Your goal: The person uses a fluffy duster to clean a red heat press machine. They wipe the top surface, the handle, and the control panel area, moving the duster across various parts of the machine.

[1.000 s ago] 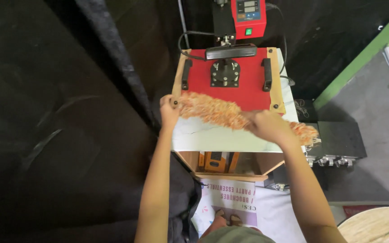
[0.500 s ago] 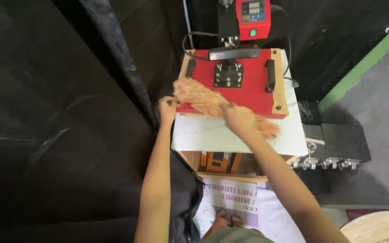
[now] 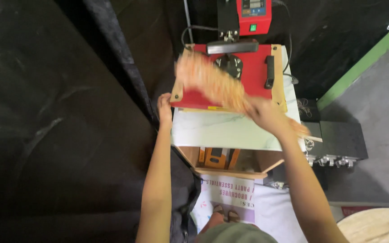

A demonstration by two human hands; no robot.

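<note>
Right hand: our right hand [image 3: 266, 118] is clenched on the orange patterned cloth [image 3: 212, 81], gripping its near end.
Cloth: we see it blurred, stretching up and left from that hand across the red heat press [image 3: 257, 74].
Left hand: our left hand [image 3: 164, 108] rests at the press's left corner, apart from the cloth; grip, we cannot tell.
Tabletop: the white marbled tabletop [image 3: 221, 132] lies just below the cloth.

One camera only, worn on the person's head, looking straight down from high up, arms reaching forward below it, red press machine [image 3: 239, 74] at the top, white table [image 3: 226, 130] in the middle, floor far below
</note>
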